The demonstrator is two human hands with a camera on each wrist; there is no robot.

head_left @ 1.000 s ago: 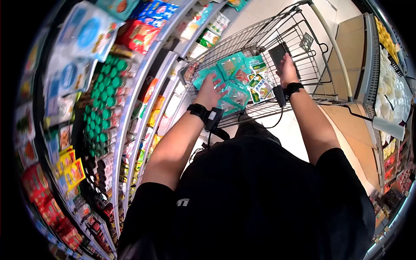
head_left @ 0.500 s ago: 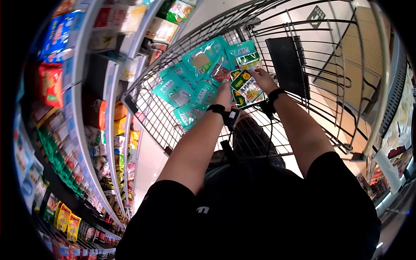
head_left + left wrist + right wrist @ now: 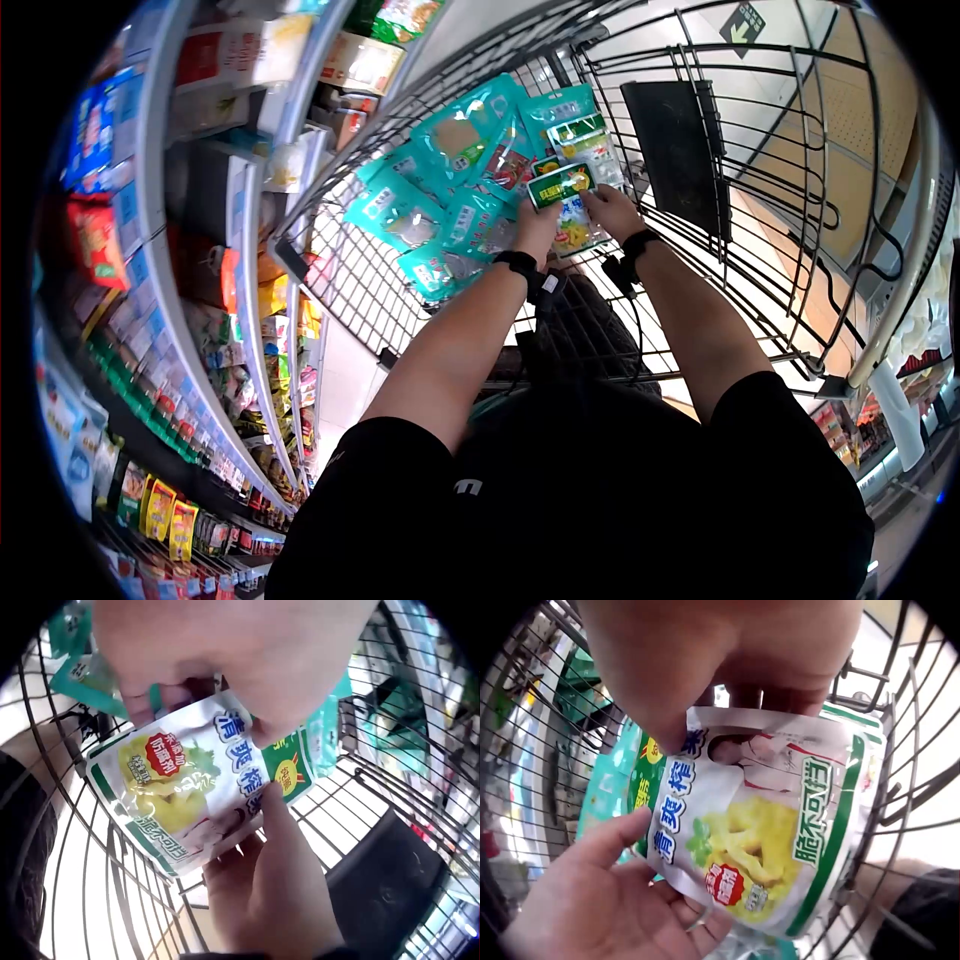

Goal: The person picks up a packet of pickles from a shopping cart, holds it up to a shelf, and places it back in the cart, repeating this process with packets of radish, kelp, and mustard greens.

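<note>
A white and green food packet [image 3: 572, 222] is held between both hands above the cart. My left hand [image 3: 537, 232] pinches its left edge and my right hand [image 3: 613, 212] its right edge. In the left wrist view the packet [image 3: 184, 780] shows its printed front, with the left hand [image 3: 232, 652] at the top and the right hand [image 3: 281, 892] below, thumb on the face. The right wrist view shows the packet [image 3: 742, 817] with the left hand [image 3: 622, 900] gripping one side and the right hand [image 3: 720, 660] the other. Teal packets [image 3: 465, 135] lie beside it.
The wire cart [image 3: 340, 290] surrounds the packets, with a black panel [image 3: 678, 160] on its right side. Another green and white packet [image 3: 588, 147] lies just beyond the hands. Stocked shelves [image 3: 160, 230] run along the left; the cart's handle bar [image 3: 905, 270] is at the right.
Both hands have come together on the white and green packet, and its top now tilts up between them. The view has moved closer over the cart since the earliest frame.
</note>
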